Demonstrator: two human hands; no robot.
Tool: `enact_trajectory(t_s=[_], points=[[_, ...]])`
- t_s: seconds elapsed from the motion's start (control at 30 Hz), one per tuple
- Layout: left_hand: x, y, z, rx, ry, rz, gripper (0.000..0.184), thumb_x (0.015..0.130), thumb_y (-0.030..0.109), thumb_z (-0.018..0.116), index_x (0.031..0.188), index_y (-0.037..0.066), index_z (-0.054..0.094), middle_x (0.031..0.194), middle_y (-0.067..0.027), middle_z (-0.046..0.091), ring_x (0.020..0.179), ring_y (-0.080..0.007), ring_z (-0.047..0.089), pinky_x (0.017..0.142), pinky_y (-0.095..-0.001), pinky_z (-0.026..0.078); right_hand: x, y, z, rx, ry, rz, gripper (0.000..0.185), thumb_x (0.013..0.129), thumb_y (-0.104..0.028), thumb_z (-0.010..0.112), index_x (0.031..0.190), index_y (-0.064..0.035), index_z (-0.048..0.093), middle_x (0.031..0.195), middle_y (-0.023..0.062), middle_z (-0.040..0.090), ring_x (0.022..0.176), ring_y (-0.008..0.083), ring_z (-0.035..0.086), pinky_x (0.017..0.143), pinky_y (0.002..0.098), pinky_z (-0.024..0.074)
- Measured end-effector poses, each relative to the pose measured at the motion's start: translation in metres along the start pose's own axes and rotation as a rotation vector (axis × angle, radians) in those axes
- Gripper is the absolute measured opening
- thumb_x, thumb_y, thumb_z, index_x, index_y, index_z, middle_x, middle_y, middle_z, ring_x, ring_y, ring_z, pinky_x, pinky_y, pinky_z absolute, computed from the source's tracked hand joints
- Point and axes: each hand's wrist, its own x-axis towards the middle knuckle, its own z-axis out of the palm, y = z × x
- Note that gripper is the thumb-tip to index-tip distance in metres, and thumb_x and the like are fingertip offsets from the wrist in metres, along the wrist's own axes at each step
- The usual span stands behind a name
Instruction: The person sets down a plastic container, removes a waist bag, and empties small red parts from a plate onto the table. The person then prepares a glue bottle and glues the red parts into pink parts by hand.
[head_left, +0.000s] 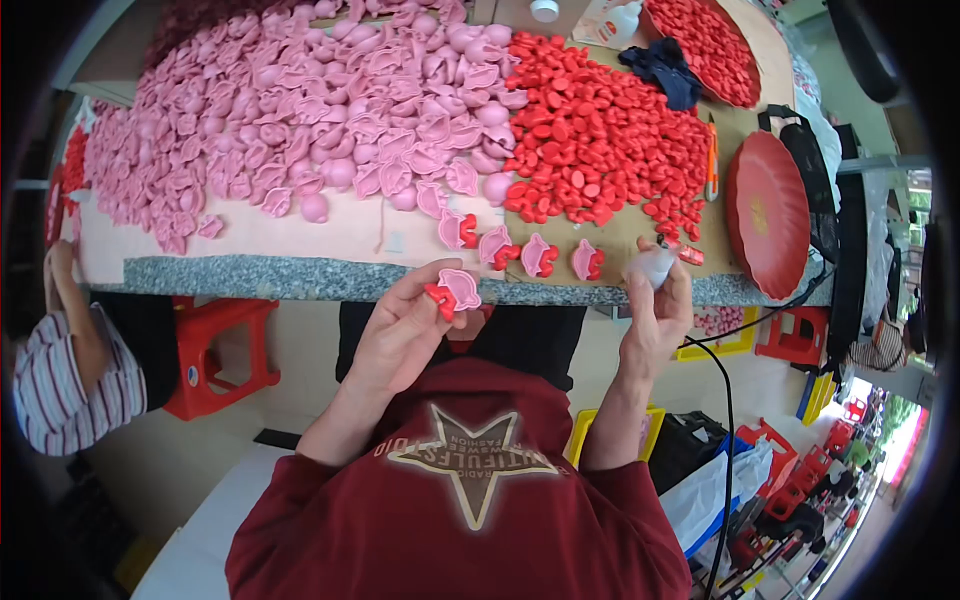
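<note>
My left hand (405, 330) pinches a pink shell piece (461, 287) together with a small red piece (440, 299), above the table's front edge. In my right hand (658, 320) is a small whitish bottle (653, 265), its dark tip pointing up toward the table. Between the hands, a row of pink pieces with red parts lies along the front, among them one pink-and-red piece (538, 256) and another (587, 260) nearer my right hand. Behind them spread a large pile of pink pieces (330, 110) and a pile of red pieces (590, 130).
A red scalloped tray (768, 215) stands at the right, near an orange cutter (712, 160) and a dark cloth (665, 72). Another tray (745, 90) holds red pieces. A black cable (728, 400) hangs at the right. A person in a striped shirt (75, 380) is at the left.
</note>
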Motion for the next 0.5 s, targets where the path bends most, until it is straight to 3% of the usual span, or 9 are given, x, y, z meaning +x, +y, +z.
enact_trajectory(t_s=[0.1, 0.23, 0.3, 0.37, 0.43, 0.5], points=[[0.000, -0.002, 0.003, -0.010, -0.011, -0.023, 0.045, 0.087, 0.019, 0.055, 0.126, 0.000, 0.042, 0.117, -0.0170, 0.052, 0.094, -0.0204, 0.054, 0.078, -0.0308, 0.045, 0.016, 0.018, -0.009, -0.326, -0.045, -0.095, 0.023, 0.077, 0.002, 0.064, 0.098, 0.0013, 0.056, 0.095, 0.0047, 0.059, 0.082, 0.0077, 0.049, 0.073, 0.0220, 0.0405], [-0.001, -0.004, 0.005, -0.051, -0.037, -0.023, 0.044, 0.087, 0.019, 0.055, 0.125, 0.000, 0.043, 0.117, -0.0177, 0.052, 0.095, -0.0213, 0.054, 0.077, -0.0315, 0.046, 0.022, 0.044, -0.004, -0.255, 0.038, -0.114, 0.025, 0.075, 0.000, 0.067, 0.098, 0.0013, 0.056, 0.094, 0.0029, 0.059, 0.078, 0.0084, 0.049, 0.075, 0.0225, 0.0404], [-0.002, -0.001, 0.007, -0.079, -0.029, -0.045, 0.042, 0.088, 0.019, 0.054, 0.125, 0.001, 0.044, 0.118, -0.0178, 0.052, 0.096, -0.0217, 0.054, 0.077, -0.0313, 0.045, 0.021, 0.044, -0.004, -0.166, 0.011, -0.090, 0.030, 0.075, 0.001, 0.066, 0.103, 0.0009, 0.055, 0.098, 0.0057, 0.057, 0.086, 0.0111, 0.051, 0.076, 0.0244, 0.0416], [-0.005, -0.001, 0.002, -0.108, -0.018, -0.054, 0.042, 0.088, 0.020, 0.053, 0.125, 0.002, 0.044, 0.117, -0.0176, 0.052, 0.096, -0.0217, 0.054, 0.077, -0.0313, 0.045, 0.014, 0.027, 0.003, -0.407, 0.107, -0.242, 0.032, 0.078, 0.003, 0.063, 0.107, 0.0000, 0.052, 0.102, 0.0075, 0.054, 0.088, 0.0136, 0.050, 0.075, 0.0249, 0.0415], [-0.008, 0.004, 0.000, -0.115, -0.029, -0.054, 0.041, 0.090, 0.021, 0.052, 0.126, 0.004, 0.044, 0.117, -0.0166, 0.052, 0.094, -0.0204, 0.054, 0.078, -0.0312, 0.044, 0.007, 0.029, -0.004, -0.416, 0.202, -0.571, 0.033, 0.079, 0.005, 0.059, 0.109, -0.0009, 0.049, 0.103, 0.0089, 0.053, 0.084, 0.0147, 0.049, 0.074, 0.0251, 0.0409], [-0.013, 0.011, -0.002, -0.120, -0.053, -0.062, 0.040, 0.090, 0.021, 0.051, 0.126, 0.004, 0.043, 0.117, -0.0162, 0.052, 0.093, -0.0198, 0.054, 0.078, -0.0311, 0.044, -0.012, 0.031, -0.007, -0.204, 0.163, -0.540, 0.034, 0.078, 0.008, 0.058, 0.109, -0.0006, 0.048, 0.105, 0.0104, 0.053, 0.085, 0.0151, 0.049, 0.074, 0.0255, 0.0406]])
